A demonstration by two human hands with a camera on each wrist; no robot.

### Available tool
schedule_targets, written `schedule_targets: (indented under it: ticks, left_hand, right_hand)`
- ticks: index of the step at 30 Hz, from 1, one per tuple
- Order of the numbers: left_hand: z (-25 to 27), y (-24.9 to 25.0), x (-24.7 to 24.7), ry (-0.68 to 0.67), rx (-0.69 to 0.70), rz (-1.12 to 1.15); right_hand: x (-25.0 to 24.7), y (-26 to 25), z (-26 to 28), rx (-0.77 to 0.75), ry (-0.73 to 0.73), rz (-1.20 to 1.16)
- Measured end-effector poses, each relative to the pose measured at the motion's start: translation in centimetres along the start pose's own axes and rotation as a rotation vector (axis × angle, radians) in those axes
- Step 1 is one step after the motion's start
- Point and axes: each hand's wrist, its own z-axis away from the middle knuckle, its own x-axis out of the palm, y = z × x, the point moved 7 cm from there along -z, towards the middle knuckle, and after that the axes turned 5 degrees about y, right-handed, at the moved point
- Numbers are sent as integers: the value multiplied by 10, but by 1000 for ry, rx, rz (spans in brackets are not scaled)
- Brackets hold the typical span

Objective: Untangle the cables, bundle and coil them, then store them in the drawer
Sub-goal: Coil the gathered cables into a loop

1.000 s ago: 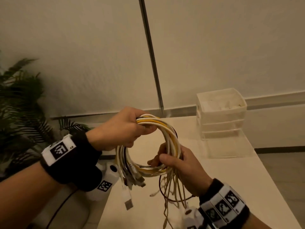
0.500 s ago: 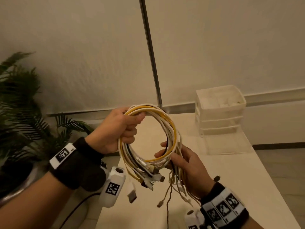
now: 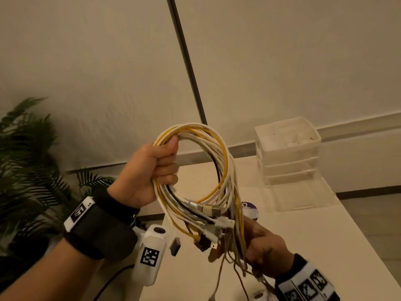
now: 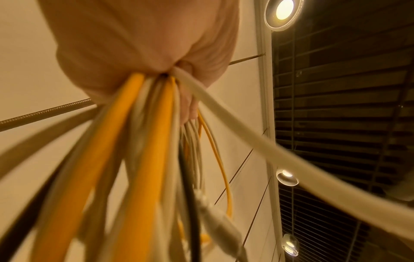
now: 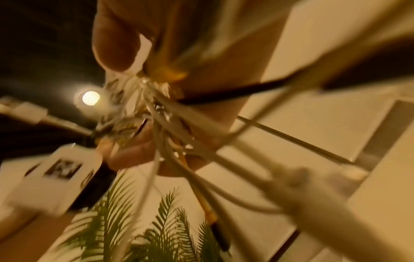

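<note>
A coil of white, yellow and black cables [image 3: 219,157] hangs upright in the air above the white table [image 3: 325,246]. My left hand [image 3: 152,170] grips the coil's left side in a fist, thumb on top; the left wrist view shows the cables [image 4: 143,159] fanning out of that fist [image 4: 143,40]. Lower right, my right hand [image 3: 260,246] grips the loose cable ends below the coil, with several plugs [image 3: 208,222] sticking out leftwards. The blurred right wrist view shows fingers [image 5: 116,40] closed on the cable ends [image 5: 156,113]. A white stacked drawer unit [image 3: 286,153] stands at the table's back right.
A clear plastic tray [image 3: 301,194] lies in front of the drawer unit. A round dark-labelled object [image 3: 250,208] lies on the table behind the cables. A potted palm [image 3: 28,170] stands left of the table. A dark vertical seam [image 3: 186,59] runs down the wall.
The left hand has lifted the coil and turned it upright. The right hand slid from the coil's lower rim down to the loose ends and closed on them.
</note>
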Motion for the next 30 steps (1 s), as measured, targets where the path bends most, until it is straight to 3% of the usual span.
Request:
schedule_targets:
  ticks: [6,10,14,19,22,26,30]
  left_hand:
    - [-5,9,13,-29,-3,-22]
    - [-9,10,18,23,26,-2]
    - [-10,16,20,65,59,49]
    - [-17,12,22,102,46,283]
    - [-24,-8,16,173,2,441]
    - [-24,-42,4,337,-36,599]
    - [-20,-76,1,460,-47,670]
  right_hand:
    - [-1,5,-2,39,133,166]
    - [2,17,-6,162,182,237]
    - [-8,24,-6,204,402,237]
    - [-1,4,-14,-139,609,75]
    - [6,-19,-21,-335,645,184]
    - [10,-27,-21,-401,682,242]
    - [19,-33,-22,-452,592,200]
